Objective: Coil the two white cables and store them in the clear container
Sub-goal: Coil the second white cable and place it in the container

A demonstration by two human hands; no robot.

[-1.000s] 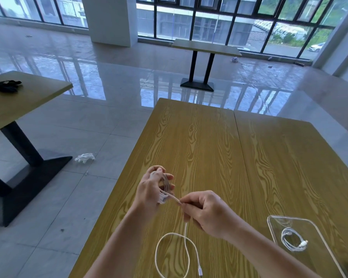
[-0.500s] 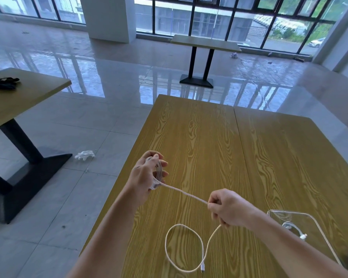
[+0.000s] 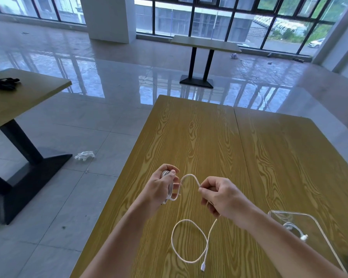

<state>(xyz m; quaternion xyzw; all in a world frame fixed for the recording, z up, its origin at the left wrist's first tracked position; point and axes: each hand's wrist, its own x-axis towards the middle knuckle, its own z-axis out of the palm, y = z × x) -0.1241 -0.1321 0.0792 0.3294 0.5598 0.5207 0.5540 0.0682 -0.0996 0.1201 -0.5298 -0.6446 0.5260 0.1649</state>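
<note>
Cable: loose tail loops on the wooden table, plug nearest the table's near edge.
Room: bare tabletop lies beyond both hands.
Left hand: fingers curl round the wound coils.
Right hand: pinches the strand arching between the hands.
Clear container: near the table's right edge, apparently holding the second cable.
Change: hands closer than half a second ago; strand now slack.

White cable half-coiled (tail looping on wood); second inside clear container.
</note>
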